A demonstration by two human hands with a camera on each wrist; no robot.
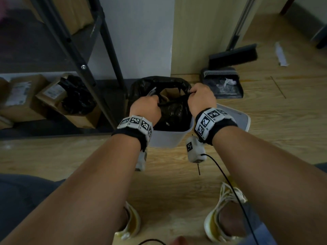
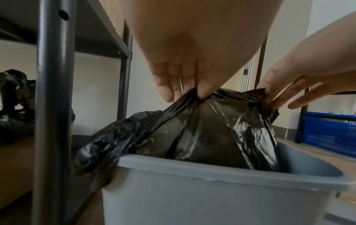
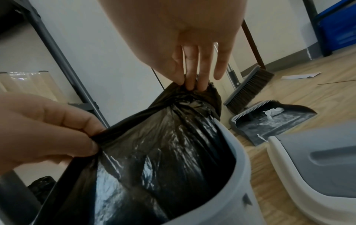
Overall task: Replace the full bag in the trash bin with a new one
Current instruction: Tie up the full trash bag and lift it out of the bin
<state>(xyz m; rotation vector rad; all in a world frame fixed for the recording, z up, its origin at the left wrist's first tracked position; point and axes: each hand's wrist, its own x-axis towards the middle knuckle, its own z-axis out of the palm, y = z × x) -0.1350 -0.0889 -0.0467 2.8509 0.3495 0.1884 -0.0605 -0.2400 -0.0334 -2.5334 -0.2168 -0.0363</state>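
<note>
A grey trash bin (image 1: 169, 138) (image 2: 192, 197) (image 3: 238, 167) stands on the wooden floor with a full black bag (image 1: 173, 110) (image 2: 212, 137) (image 3: 163, 144) inside it. My left hand (image 1: 146, 105) (image 2: 185, 91) pinches the bag's near edge at the left. My right hand (image 1: 198, 96) (image 3: 194, 82) pinches the gathered edge at the right. The plastic is stretched taut between both hands, lifted off the near rim. The far edge of the bag still hangs over the rim. A brown item shows inside the bag's opening in the head view.
The bin's grey lid (image 1: 237, 119) (image 3: 318, 159) lies on the floor to the right. A dustpan (image 1: 224, 85) (image 3: 269, 121) and broom (image 1: 233, 53) stand beyond it. A dark metal shelf frame (image 1: 85, 68) (image 2: 50, 106) with cardboard boxes (image 1: 23, 96) is at the left. My shoes (image 1: 224, 218) are near.
</note>
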